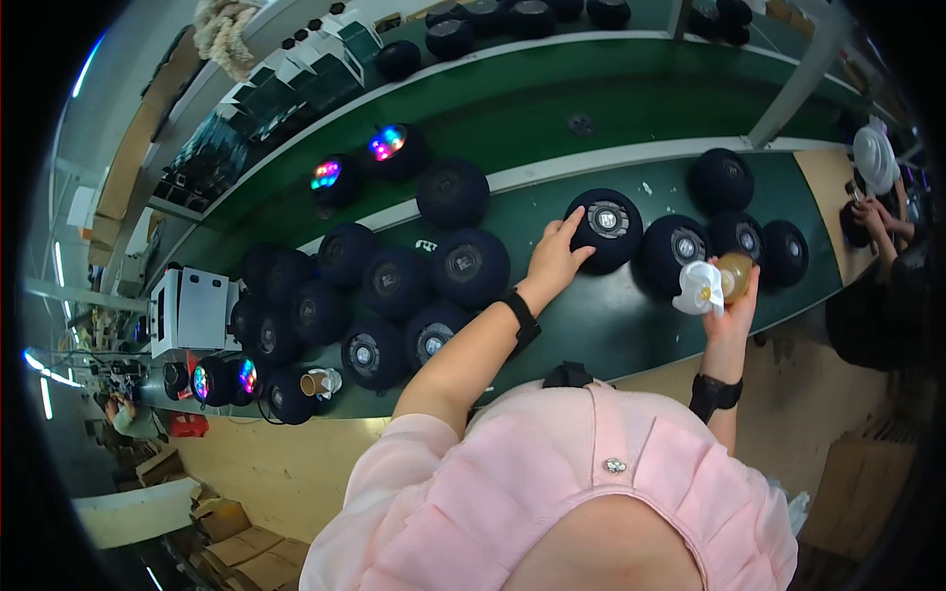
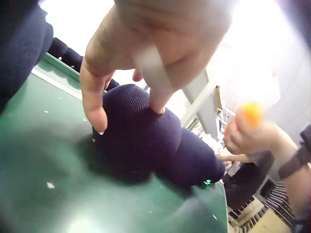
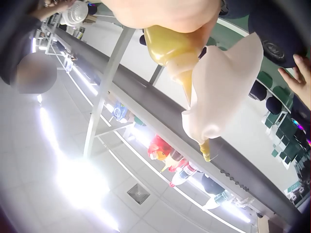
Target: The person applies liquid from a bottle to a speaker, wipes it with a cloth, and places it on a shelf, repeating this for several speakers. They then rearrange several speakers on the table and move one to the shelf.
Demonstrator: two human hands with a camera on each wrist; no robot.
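At the table's middle, my left hand [image 1: 554,264] grips the side of a dark blue, fabric-covered round speaker [image 1: 608,219] with a silver-grey disc on top. In the left wrist view, spread fingers [image 2: 95,104] bend down over this speaker [image 2: 138,131]. Farther right, my right hand [image 1: 734,313] holds a squeeze bottle [image 1: 732,276] of yellowish liquid above the table's front edge. The right wrist view shows the bottle [image 3: 170,46] with its pointed nozzle [image 3: 186,83] beside a thin white flared piece [image 3: 223,87]; a yellow tip sticks out below that piece.
Several similar speakers [image 1: 471,268] crowd the green table [image 1: 581,330] to the left. More stand at the right [image 1: 719,179], near a cardboard sheet [image 1: 826,202]. A white box [image 1: 187,310] and a roll of tape [image 1: 317,382] are at the far left. Another person [image 1: 887,266] is at the right.
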